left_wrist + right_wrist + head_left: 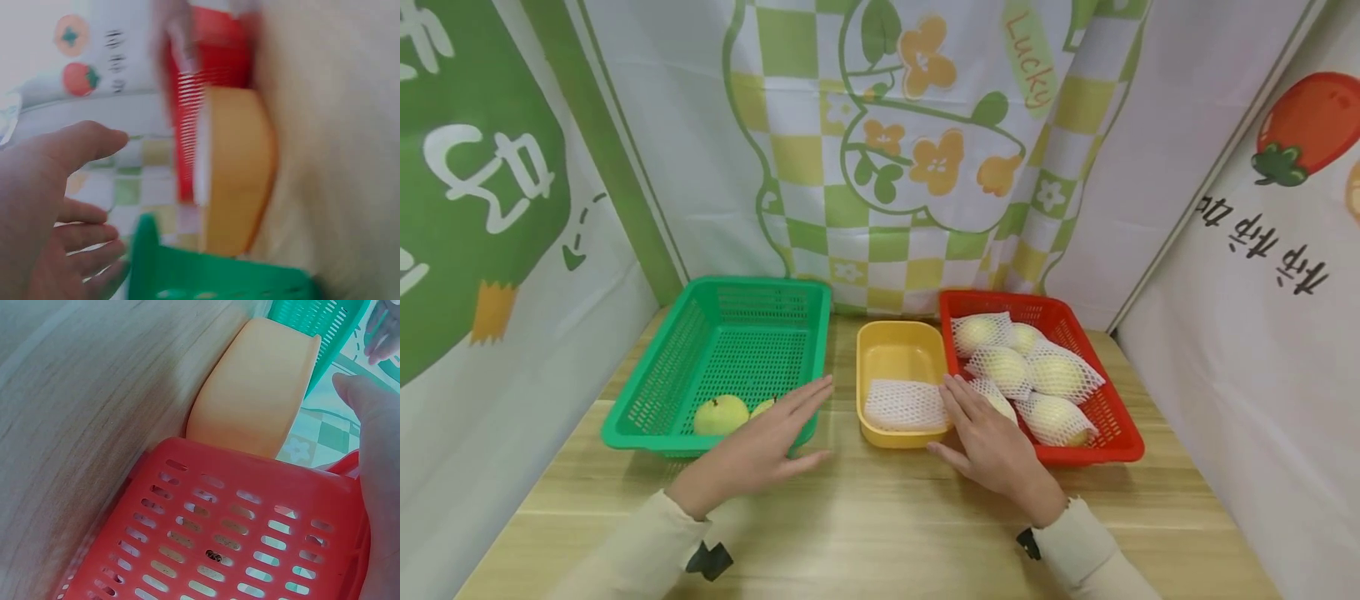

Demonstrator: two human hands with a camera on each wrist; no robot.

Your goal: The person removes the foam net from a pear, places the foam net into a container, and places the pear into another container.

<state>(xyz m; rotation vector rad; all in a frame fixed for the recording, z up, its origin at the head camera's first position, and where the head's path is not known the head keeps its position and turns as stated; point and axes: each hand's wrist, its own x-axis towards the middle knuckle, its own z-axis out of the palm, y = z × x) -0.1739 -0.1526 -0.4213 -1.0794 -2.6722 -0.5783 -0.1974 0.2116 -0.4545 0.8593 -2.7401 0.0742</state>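
Observation:
My left hand (pixel 763 446) hovers at the front right corner of a green basket (pixel 655 367), fingers straight and holding nothing. Two bare yellow-green pears lie in that basket; one pear (pixel 721 414) shows whole, the other is partly behind the hand. My right hand (pixel 988 437) is over the front left corner of a red basket (pixel 1097 457), fingers extended, with no object in its grasp. Several pears in white foam nets, such as this netted pear (pixel 1057 375), fill the red basket. Between the baskets, a yellow tub (pixel 901 333) holds white foam netting (pixel 906 404).
All three containers stand on a wooden table (pixel 880 517) against a printed cloth backdrop (pixel 917 167). White cloth walls (pixel 1247 350) rise at both sides. Bare wood shows in front of the containers.

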